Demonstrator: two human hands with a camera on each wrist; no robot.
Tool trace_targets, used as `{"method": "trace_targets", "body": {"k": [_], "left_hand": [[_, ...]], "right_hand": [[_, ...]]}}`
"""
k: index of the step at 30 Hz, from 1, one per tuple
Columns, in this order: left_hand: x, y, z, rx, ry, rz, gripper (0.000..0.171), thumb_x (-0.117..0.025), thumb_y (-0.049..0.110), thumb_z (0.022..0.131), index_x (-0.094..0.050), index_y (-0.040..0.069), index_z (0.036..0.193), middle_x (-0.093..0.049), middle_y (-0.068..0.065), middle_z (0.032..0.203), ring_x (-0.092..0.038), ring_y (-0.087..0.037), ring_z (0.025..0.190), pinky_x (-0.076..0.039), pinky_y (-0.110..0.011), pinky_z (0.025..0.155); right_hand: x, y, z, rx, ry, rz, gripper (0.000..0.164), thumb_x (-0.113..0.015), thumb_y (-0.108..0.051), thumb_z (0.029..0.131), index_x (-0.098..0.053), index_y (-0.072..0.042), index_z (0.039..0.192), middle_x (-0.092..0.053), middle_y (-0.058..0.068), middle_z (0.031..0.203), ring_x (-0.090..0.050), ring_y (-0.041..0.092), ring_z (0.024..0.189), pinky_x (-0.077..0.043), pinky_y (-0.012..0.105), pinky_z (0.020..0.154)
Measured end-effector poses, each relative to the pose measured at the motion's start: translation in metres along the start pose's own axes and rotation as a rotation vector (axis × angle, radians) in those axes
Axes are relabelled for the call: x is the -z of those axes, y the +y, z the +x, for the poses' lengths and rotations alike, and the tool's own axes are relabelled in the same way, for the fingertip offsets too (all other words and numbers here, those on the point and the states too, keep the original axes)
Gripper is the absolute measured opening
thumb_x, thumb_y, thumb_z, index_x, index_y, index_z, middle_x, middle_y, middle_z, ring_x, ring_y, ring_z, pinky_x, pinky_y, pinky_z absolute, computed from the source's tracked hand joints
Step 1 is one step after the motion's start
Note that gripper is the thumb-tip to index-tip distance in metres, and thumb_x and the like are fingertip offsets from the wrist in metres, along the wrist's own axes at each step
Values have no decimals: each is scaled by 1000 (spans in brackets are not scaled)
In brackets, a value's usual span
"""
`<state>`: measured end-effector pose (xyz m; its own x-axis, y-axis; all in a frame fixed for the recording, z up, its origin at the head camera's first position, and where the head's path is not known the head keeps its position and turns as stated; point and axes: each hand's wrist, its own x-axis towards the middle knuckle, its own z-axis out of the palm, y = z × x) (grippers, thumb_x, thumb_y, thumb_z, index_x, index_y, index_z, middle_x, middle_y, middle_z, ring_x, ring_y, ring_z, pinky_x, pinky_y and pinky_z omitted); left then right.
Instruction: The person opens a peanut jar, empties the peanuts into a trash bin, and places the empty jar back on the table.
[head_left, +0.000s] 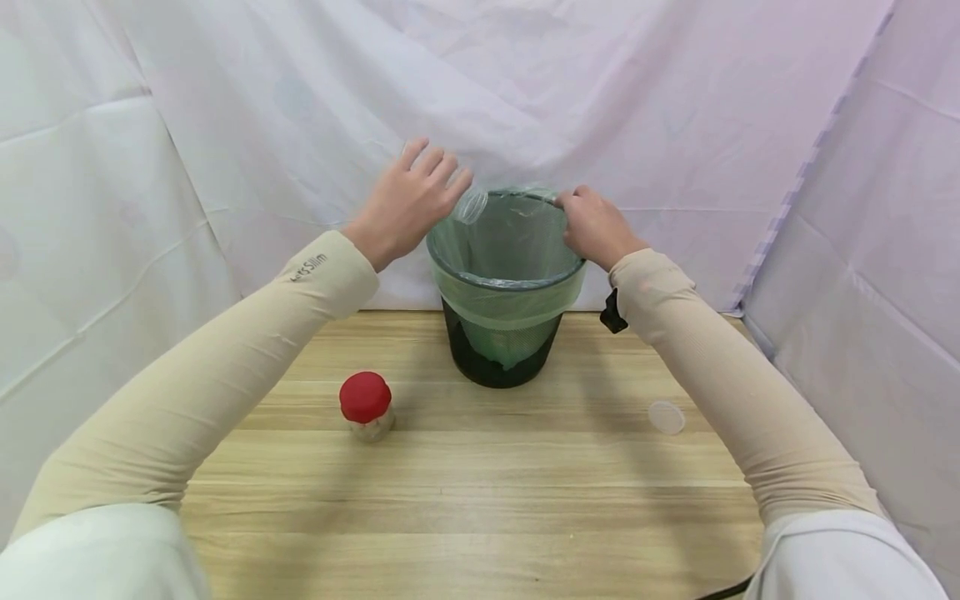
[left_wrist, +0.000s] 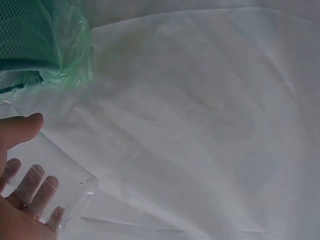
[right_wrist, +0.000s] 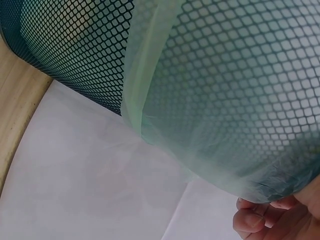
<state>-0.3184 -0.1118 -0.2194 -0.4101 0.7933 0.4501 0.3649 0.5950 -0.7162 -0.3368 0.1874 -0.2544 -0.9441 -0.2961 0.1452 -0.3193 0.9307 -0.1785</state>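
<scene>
My left hand (head_left: pixel 412 196) is raised at the left of the bin's rim, gripping a clear plastic jar (left_wrist: pixel 72 187). In the left wrist view the fingers show through its wall and the thumb lies across it. The ridged mouth end of the jar tilts over the bin's opening in the head view. A black mesh trash bin (head_left: pixel 489 367) stands upright, lined with a thin green plastic bag (head_left: pixel 510 310) folded over its rim. My right hand (head_left: pixel 597 227) holds the bin's right rim, its fingers curled over the bag; in the right wrist view the fingertips (right_wrist: pixel 250 220) show beneath the edge.
A small jar with a red lid (head_left: pixel 365 397) stands on the wooden table (head_left: pixel 465 492), left of the bin. A translucent white disc (head_left: pixel 666 417) lies near the right forearm. White cloth (head_left: pixel 315 83) hangs close behind the bin and at both sides.
</scene>
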Motion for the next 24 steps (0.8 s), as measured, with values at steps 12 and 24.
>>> {"method": "trace_targets", "body": {"k": [12,24], "left_hand": [[1,-4,-6,20,8,52,46,-73,4,91,-61,3,136,-70,-18,127,-66,-36,121,-46,-49,122],[13,-14,4,199,41,-149,41,-58,-5,96,-59,0,137,-67,-23,130,-61,-42,123,-45,-52,118]], "right_hand": [[4,2,2,21,-29,12,55,-44,6,100,-49,9,155,-49,36,152,-53,50,137,-51,60,111],[31,7,-11,36,-87,-63,59,-35,-2,101,-42,9,158,-46,39,155,-52,54,137,-49,66,109]]}}
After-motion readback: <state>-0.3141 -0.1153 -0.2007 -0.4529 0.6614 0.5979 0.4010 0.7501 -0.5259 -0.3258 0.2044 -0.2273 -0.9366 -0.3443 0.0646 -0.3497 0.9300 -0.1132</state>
